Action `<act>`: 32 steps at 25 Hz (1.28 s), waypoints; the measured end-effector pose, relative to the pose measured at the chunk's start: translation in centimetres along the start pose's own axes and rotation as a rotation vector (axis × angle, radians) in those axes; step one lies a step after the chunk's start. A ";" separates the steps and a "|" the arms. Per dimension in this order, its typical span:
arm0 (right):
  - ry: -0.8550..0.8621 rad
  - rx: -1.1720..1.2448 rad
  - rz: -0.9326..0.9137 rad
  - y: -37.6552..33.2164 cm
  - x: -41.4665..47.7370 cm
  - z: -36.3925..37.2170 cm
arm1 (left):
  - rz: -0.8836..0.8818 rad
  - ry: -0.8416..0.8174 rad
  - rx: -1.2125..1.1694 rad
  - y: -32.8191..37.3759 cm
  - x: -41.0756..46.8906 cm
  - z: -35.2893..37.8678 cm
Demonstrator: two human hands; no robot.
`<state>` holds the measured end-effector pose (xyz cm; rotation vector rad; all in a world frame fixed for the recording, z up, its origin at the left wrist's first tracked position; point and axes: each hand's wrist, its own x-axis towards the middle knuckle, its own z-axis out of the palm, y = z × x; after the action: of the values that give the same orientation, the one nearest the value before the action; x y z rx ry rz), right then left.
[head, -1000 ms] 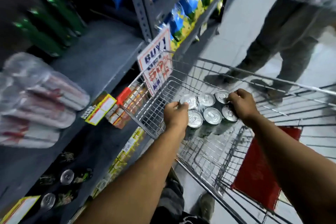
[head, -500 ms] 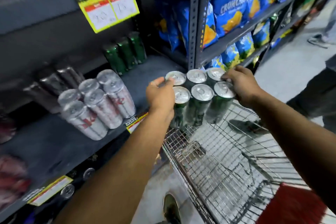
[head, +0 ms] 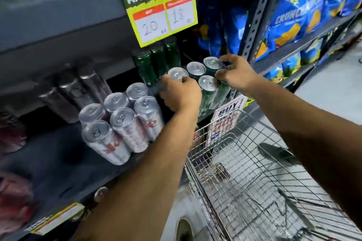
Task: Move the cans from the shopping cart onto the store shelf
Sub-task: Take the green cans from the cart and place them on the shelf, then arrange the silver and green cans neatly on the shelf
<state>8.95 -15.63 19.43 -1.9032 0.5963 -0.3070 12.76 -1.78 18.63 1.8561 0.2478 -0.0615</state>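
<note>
Both hands are clamping the six-pack of green cans [head: 203, 84] upright, left hand [head: 181, 95] and right hand [head: 234, 75] fingers wrapping opposite ends, shelf [head: 58, 162] sitting right beneath the fingers.

Both forearms bare, no sleeves, rings or watch showing.

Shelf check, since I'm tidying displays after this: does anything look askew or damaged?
Nothing looks damaged. The silver six-pack stands upright on the shelf. The green six-pack, held by the left hand and right hand, is at the shelf edge.
</note>
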 end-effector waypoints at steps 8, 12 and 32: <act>0.002 0.019 -0.002 1.7 5.6 2.0 | -0.153 -0.060 -0.004 -0.7 3.0 1.6; -0.017 -0.033 0.011 2.1 6.1 1.9 | -0.161 -0.047 -0.036 -0.6 2.9 1.9; -0.199 -0.422 -0.354 -6.2 -8.2 10.1 | 0.424 0.228 0.071 -5.3 -2.6 -17.9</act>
<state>8.45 -1.36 21.52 -2.4162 0.1941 -0.2232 7.68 16.38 19.41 1.9507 0.0044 0.4394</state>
